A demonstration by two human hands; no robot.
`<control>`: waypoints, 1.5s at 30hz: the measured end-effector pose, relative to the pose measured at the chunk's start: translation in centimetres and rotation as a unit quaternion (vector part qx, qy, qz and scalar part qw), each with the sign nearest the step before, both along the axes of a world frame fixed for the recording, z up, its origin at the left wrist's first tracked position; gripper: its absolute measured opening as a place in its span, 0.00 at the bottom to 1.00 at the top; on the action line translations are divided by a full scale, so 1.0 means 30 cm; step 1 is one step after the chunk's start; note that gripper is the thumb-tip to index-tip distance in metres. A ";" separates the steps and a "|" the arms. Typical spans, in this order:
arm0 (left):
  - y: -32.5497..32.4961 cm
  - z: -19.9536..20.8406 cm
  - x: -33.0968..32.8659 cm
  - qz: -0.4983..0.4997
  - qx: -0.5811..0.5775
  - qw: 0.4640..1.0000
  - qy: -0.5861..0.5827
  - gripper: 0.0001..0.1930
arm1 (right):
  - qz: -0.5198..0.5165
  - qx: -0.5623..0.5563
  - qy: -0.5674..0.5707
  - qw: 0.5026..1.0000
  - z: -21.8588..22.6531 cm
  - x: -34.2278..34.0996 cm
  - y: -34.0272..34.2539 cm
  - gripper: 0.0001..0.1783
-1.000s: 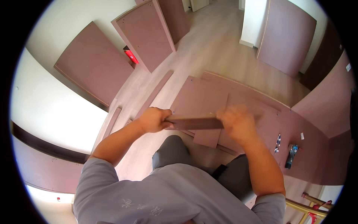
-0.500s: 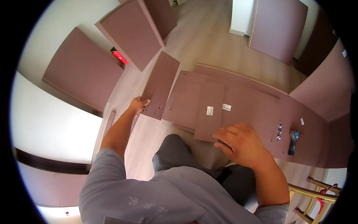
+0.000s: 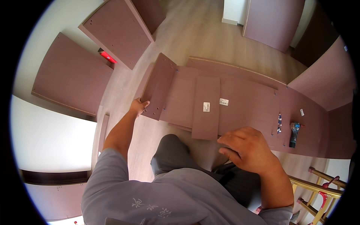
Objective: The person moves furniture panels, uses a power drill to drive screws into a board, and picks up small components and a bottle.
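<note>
My left hand (image 3: 139,106) grips the near end of a narrow brown panel (image 3: 160,82), thumb on its face and fingers out of sight behind it. This drilled panel stands tilted along the left edge of a wide brown panel (image 3: 243,101) lying flat. A smaller board (image 3: 207,93) with a white label rests on top of the wide one. By the near edge of these flat boards hovers my right hand (image 3: 245,150), fingers bent loosely and thumb apart, with nothing seen in it.
On the boards at right lie a cordless drill (image 3: 294,135) and small metal fittings (image 3: 279,123). Large panels (image 3: 118,32) lean at the left and back. A red box (image 3: 108,57) sits behind one. A gold-coloured ladder (image 3: 318,191) is at the lower right.
My left hand has turned the narrow panel more upright and brought it against the wide panel's left edge. My right hand stays by the near edge. The view has shifted slightly.
</note>
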State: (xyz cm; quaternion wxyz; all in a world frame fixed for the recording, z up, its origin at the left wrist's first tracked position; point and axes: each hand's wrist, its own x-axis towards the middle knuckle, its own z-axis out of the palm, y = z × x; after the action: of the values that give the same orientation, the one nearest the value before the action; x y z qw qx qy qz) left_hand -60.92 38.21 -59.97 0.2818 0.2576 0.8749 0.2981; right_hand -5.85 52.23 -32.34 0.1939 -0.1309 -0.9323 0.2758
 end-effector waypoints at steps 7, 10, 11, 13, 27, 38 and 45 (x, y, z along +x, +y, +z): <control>0.038 0.016 0.023 -0.011 -0.038 0.998 0.049 0.22 | 0.004 -0.007 0.000 1.000 -0.006 -0.028 0.029 0.13; 0.029 0.013 0.019 0.006 -0.033 0.999 0.018 0.22 | 0.006 -0.011 0.002 1.000 -0.010 -0.034 0.038 0.13; 0.022 0.011 0.013 0.014 -0.034 0.999 0.004 0.22 | 0.006 -0.013 0.002 1.000 -0.010 -0.034 0.040 0.12; 0.018 0.013 0.022 0.028 -0.022 0.999 -0.004 0.22 | 0.007 -0.016 -0.001 1.000 -0.009 -0.032 0.044 0.12; 0.037 0.026 0.049 -0.016 -0.054 0.996 0.067 0.26 | 0.023 -0.029 0.010 0.999 -0.026 -0.012 0.074 0.13; 0.038 -0.011 0.061 -0.026 -0.089 0.987 0.131 0.25 | 0.025 -0.036 0.000 0.999 -0.019 -0.009 0.074 0.13; -0.001 0.010 0.059 -0.021 -0.089 0.988 0.127 0.27 | 0.025 -0.044 0.006 0.999 -0.023 -0.036 0.042 0.13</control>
State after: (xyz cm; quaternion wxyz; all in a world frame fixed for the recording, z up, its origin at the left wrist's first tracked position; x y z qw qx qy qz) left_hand -59.15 38.17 -59.68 0.1968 0.2849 0.9211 0.1777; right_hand -6.92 53.49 -33.02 0.1864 -0.1139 -0.9213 0.3218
